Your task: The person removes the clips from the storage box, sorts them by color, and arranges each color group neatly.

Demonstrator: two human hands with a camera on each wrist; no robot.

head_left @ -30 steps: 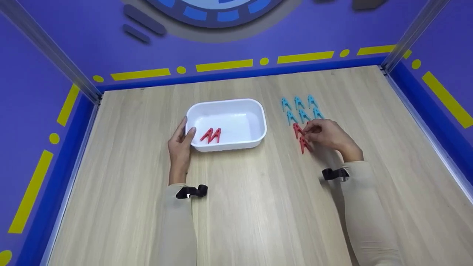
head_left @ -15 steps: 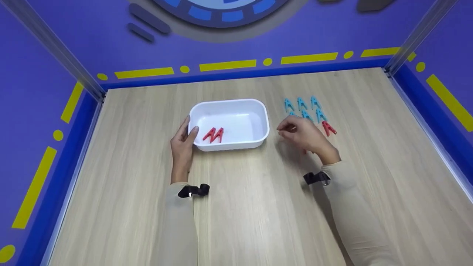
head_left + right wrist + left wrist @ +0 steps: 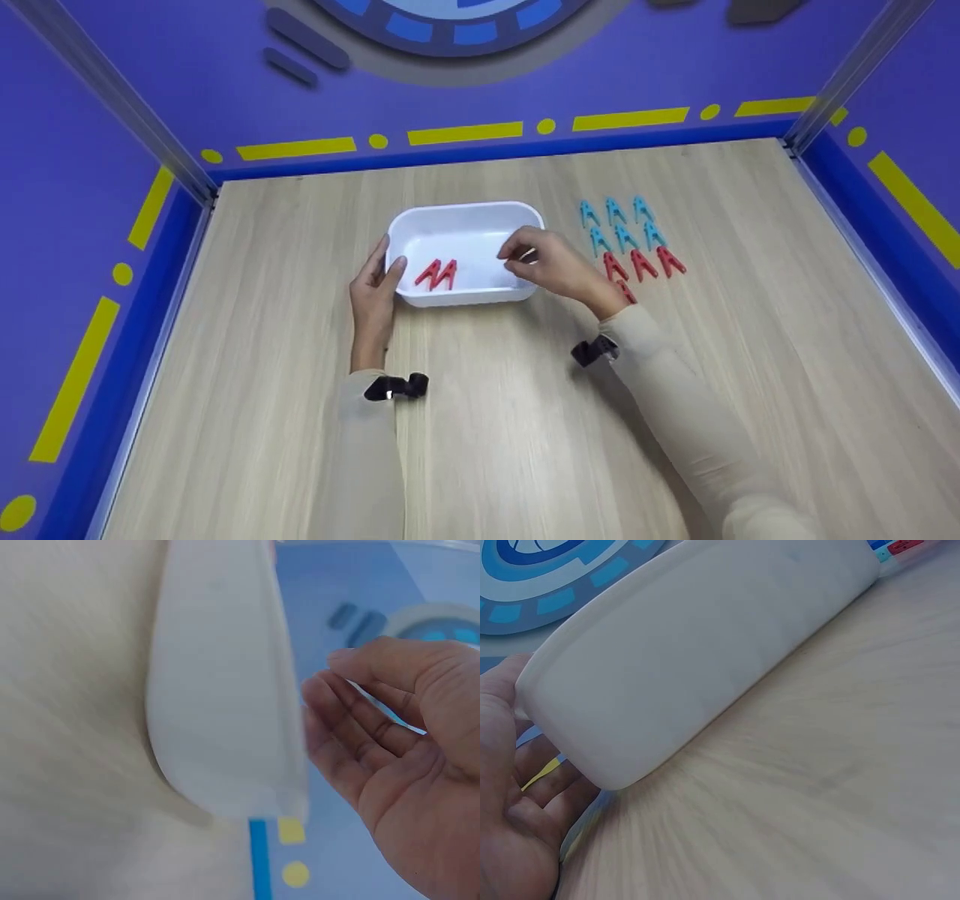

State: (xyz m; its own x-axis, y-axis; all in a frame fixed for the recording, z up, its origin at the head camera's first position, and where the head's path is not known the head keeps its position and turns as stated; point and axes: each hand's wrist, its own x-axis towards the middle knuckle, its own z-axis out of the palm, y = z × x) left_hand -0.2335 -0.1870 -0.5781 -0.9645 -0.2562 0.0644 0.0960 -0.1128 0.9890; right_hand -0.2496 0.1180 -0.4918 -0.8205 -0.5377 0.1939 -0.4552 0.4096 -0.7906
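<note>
A white plastic tray (image 3: 469, 296) sits on the table in the head view, with two red clothespins (image 3: 437, 274) in its left part. My left hand (image 3: 373, 300) grips the tray's left end, thumb over the rim and fingers along the outer wall; the left wrist view has this hand (image 3: 525, 795) at the tray's corner. Over the tray's right side is my right hand (image 3: 553, 262), fingers bent. In the right wrist view its thumb (image 3: 397, 664) stands apart from the fingers, and nothing shows between them.
Right of the tray, several blue clothespins (image 3: 625, 238) lie in two rows. Nearer me are a row of red clothespins (image 3: 643, 264) and one more red clothespin (image 3: 625, 291), partly hidden by the right wrist. A blue-purple wall (image 3: 465, 112) bounds the table's back.
My right hand has moved left from the red clothespins to over the tray, uncovering the clothespin rows. My left hand keeps its grip on the tray. The head view has shifted slightly.
</note>
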